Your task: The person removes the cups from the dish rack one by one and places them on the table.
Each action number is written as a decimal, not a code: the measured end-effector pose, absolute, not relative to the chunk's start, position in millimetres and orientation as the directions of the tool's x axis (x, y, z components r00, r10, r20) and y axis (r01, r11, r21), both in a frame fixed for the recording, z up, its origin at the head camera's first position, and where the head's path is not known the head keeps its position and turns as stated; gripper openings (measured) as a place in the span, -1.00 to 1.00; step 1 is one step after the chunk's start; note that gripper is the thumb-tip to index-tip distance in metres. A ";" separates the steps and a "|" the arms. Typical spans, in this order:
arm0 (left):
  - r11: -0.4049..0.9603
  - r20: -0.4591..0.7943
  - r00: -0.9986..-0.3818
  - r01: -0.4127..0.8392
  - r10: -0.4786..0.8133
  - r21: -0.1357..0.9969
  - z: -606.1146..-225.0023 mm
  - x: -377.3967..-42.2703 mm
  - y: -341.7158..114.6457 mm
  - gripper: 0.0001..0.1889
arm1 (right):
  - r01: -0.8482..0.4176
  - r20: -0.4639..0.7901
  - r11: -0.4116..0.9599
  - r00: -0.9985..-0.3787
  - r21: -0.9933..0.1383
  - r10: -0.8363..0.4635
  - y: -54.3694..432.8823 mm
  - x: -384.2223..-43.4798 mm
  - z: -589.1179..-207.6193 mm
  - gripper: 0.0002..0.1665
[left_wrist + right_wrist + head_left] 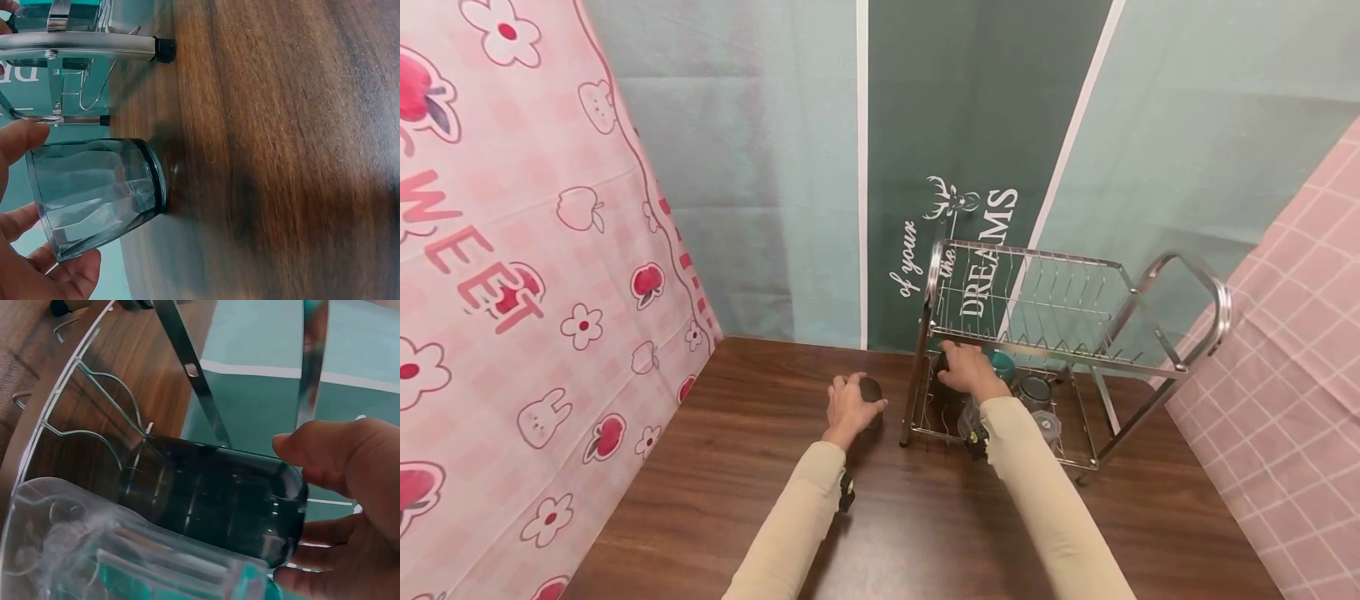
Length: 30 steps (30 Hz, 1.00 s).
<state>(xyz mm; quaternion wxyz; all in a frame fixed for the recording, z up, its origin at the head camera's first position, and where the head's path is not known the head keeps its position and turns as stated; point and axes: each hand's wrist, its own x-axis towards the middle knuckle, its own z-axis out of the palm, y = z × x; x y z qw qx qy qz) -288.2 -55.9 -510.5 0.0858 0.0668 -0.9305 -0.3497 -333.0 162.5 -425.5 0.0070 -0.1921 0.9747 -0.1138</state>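
Note:
My left hand (852,407) holds a smoky, clear drinking glass (100,190), thumb on one side and fingers on the other near the rim. The base of this glass is right at the wooden table, left of the metal dish rack (917,383). Inside the rack's lower tier, my right hand (967,368) grips a dark tinted glass (219,497) between thumb and fingers at its upper end. Next to that glass stands a clear plastic-looking vessel (56,531), with something teal (125,581) beside it.
On the lower tier there are also a teal item (1002,365), a grey glass (1034,390) and a clear vessel (1047,427). The rack's wire upper tier (1060,292) hangs over my right hand. Printed cloths (760,167) enclose the wooden table (715,433).

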 end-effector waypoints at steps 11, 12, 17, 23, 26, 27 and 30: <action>0.790 0.130 -0.983 -0.025 -0.132 0.612 -514.9 -288.4 -41.8 -0.31 | -0.356 0.034 0.924 -0.934 -0.143 -0.355 159.5 -335.6 -434.3 -0.43; 0.790 0.134 -0.982 -0.020 -0.129 0.613 -515.9 -288.4 -40.7 -0.31 | -0.356 0.037 0.924 -0.934 -0.141 -0.354 159.1 -334.9 -434.1 -0.43; 0.785 0.152 -0.980 -0.008 -0.130 0.620 -521.2 -290.4 -39.9 -0.32 | -0.367 0.060 0.920 -0.930 -0.137 -0.362 157.5 -333.8 -434.2 -0.45; 0.781 0.135 -0.982 -0.020 -0.134 0.624 -522.6 -290.7 -39.1 -0.31 | -0.366 0.059 0.922 -0.931 -0.124 -0.361 158.0 -335.0 -435.5 -0.46; 0.786 0.123 -0.984 -0.029 -0.133 0.618 -518.6 -288.9 -38.9 -0.28 | -0.386 0.062 0.913 -0.922 -0.133 -0.381 159.6 -335.4 -433.7 -0.46; 0.790 0.123 -0.984 -0.029 -0.132 0.613 -516.3 -288.0 -39.0 -0.26 | -0.402 0.068 0.906 -0.915 -0.133 -0.397 160.5 -335.5 -432.6 -0.47; 0.795 0.136 -0.983 -0.017 -0.125 0.607 -507.9 -285.5 -40.0 -0.22 | -0.436 0.087 0.885 -0.900 -0.160 -0.428 163.8 -334.4 -428.8 -0.47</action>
